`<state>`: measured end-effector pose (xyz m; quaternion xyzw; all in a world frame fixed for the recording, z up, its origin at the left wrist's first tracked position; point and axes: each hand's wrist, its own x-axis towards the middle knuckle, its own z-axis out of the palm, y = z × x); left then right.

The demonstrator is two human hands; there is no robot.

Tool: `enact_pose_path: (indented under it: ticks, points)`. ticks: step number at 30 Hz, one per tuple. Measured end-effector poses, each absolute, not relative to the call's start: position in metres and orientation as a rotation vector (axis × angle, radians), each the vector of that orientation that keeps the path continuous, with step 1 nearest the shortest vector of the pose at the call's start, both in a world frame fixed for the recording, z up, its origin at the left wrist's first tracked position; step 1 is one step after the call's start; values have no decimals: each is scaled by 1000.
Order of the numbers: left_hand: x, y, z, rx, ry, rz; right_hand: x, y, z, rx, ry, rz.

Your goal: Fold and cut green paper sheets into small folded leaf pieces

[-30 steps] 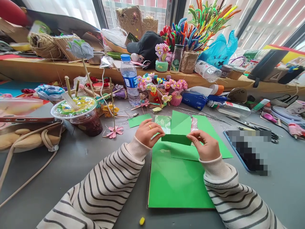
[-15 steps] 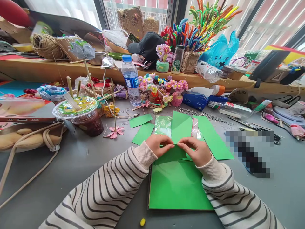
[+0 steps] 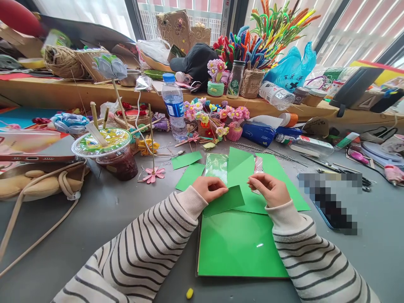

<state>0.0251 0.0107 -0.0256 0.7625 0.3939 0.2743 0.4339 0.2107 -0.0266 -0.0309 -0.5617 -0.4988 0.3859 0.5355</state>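
Observation:
My left hand (image 3: 210, 189) pinches the top edge of a small dark green paper piece (image 3: 226, 201), which is tilted above the large green sheet (image 3: 240, 248). To its right, my right hand (image 3: 270, 189) is closed at the fingertips, apart from that piece; whatever it may hold is too small to make out. Behind the hands lie a green strip (image 3: 239, 162), another green sheet (image 3: 284, 181) and a clear packet (image 3: 216, 167). Two small green pieces (image 3: 187, 160) rest to the left of the packet.
A lidded cup (image 3: 116, 162) and a pink paper flower on a stick (image 3: 153, 174) stand at the left. A water bottle (image 3: 175, 113) is farther back. At the right lies a blurred-out object (image 3: 331, 206); a yellow bit (image 3: 190, 293) is near the front.
My right hand has moved right, away from my left hand and off the small green piece. My left hand still holds that piece, now more fully visible.

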Motion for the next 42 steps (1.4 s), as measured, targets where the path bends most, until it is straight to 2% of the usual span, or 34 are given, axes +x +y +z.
enact_pose_path:
  ticks: [4,7,20,32,38,42]
  points:
    - [27,10,-29,1878,952,669,203,-26,-37,-1305,-1383,990]
    - [27,10,-30,1851,952,642,198,-28,-38,-1350,-1518,922]
    - [14,24,-21,1602,985,741,212,-24,-33,-1483,-1226,828]
    - [8,28,-23,1637,1027,749,212,-22,-36,-1507,-1216,826]
    - [14,26,-23,1667,1087,986,211,-20,-36,-1511,-1273,871]
    - [25,18,-25,1770,964,805,205,-22,-33,-1466,-1370,922]
